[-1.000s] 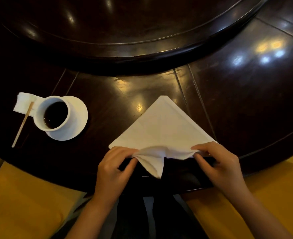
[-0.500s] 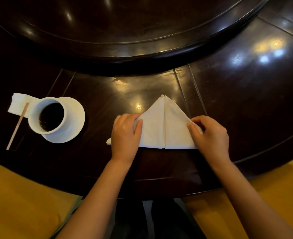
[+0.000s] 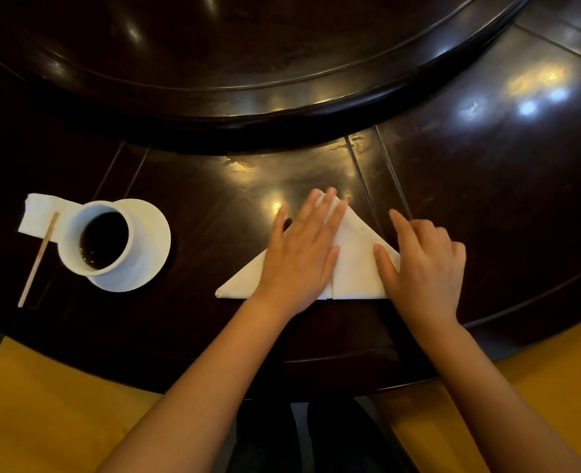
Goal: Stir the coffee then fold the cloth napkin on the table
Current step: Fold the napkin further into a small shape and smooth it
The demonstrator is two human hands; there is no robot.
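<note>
A white cloth napkin [image 3: 359, 264] lies folded into a triangle on the dark wooden table [image 3: 487, 199], its point away from me and a seam down its middle. My left hand [image 3: 302, 254] lies flat on its left half, fingers spread and reaching the tip. My right hand [image 3: 422, 268] rests on the right corner, fingers partly curled, thumb on the cloth. To the left, a white cup of black coffee [image 3: 99, 238] stands on a white saucer [image 3: 149, 247]. A wooden stirrer [image 3: 38, 259] lies left of the cup.
A small white paper napkin [image 3: 40, 213] lies under the stirrer's far end, behind the cup. A raised round turntable [image 3: 282, 63] fills the table's middle beyond the napkin. Yellow seat cushions [image 3: 43, 414] flank my legs below the table edge.
The napkin's hanging lower corners were folded up to the top point, making a smaller triangle. My left hand has flattened and slid up over the left half; my right hand has moved to the right corner.
</note>
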